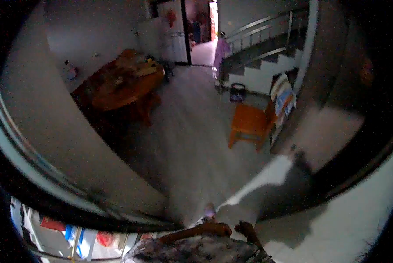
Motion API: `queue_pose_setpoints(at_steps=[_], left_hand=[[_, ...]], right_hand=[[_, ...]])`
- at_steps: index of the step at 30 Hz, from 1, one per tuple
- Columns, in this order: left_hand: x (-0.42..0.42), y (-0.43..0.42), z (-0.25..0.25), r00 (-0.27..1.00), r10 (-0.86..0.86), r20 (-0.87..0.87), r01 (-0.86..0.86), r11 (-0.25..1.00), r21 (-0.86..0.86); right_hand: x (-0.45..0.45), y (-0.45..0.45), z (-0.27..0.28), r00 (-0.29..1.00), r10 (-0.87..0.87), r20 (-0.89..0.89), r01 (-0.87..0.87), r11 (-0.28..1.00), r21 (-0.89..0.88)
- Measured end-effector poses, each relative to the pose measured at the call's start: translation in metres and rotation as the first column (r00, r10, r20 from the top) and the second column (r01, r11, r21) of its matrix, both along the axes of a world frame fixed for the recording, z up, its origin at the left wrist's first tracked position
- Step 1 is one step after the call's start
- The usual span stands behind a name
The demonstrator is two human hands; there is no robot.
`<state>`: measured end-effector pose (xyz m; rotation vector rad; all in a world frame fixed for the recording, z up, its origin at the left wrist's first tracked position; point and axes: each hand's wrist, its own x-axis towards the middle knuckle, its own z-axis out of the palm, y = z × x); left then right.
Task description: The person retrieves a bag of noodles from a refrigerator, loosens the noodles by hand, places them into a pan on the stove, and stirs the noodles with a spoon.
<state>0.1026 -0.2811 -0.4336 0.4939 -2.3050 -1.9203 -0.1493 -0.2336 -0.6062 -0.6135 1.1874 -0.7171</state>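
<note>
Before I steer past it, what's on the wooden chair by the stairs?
A white-and-blue cloth appears draped over the back of the wooden chair. Whatever the cloth covers can't be seen.

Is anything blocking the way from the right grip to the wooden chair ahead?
Nothing visible stands between the right grip and the wooden chair; only floor, partly lit and partly shadowed, shows between them, though dimness could hide small things.
</note>
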Motion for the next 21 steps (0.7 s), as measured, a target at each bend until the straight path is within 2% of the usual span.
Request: queue_pose_setpoints(at_steps=[2, 4, 8, 10, 12, 13, 15, 16, 18, 21], left_hand=[[0.010, -0.064, -0.003, 1.000, 0.007, 0.021, -0.006, 0.998, -0.062], [0.022, -0.132, 0.001, 1.000, 0.007, 0.029, -0.003, 0.991, -0.135], [0.041, -0.257, -0.008, 0.999, 0.005, -0.051, -0.023, 0.925, -0.378], [0.053, -0.314, 0.022, 0.999, 0.031, -0.027, -0.040, 0.855, -0.517], [0.050, -0.368, 0.081, 0.983, 0.118, 0.141, -0.065, 0.940, -0.336], [0.061, -0.398, 0.076, 0.984, 0.123, 0.133, -0.071, 0.939, -0.338], [0.061, -0.449, 0.055, 0.964, 0.213, 0.156, -0.186, 0.967, -0.172], [0.062, -0.477, 0.044, 0.961, 0.224, 0.161, -0.197, 0.966, -0.169], [0.067, -0.529, 0.028, 0.905, 0.288, 0.312, -0.234, 0.952, -0.198], [0.093, -0.596, 0.013, 0.847, 0.359, 0.391, -0.294, 0.931, -0.216]], right_hand=[[-0.017, -0.045, 0.003, 0.982, 0.011, -0.189, 0.002, 0.998, 0.069], [-0.037, -0.097, 0.013, 0.956, 0.019, -0.293, 0.018, 0.992, 0.124], [-0.055, -0.197, 0.029, 0.927, 0.011, -0.375, 0.064, 0.980, 0.186], [-0.049, -0.246, 0.030, 0.926, 0.002, -0.378, 0.082, 0.975, 0.205], [-0.039, -0.300, 0.023, 0.927, 0.010, -0.376, 0.075, 0.974, 0.212], [-0.028, -0.326, 0.024, 0.925, 0.014, -0.380, 0.079, 0.970, 0.229], [-0.022, -0.383, 0.009, 0.927, 0.038, -0.374, 0.052, 0.972, 0.227], [-0.021, -0.414, 0.002, 0.923, 0.061, -0.380, 0.029, 0.973, 0.228], [-0.021, -0.473, -0.006, 0.912, 0.105, -0.396, -0.015, 0.975, 0.223], [-0.043, -0.576, -0.018, 0.858, 0.197, -0.475, -0.099, 0.970, 0.223]])
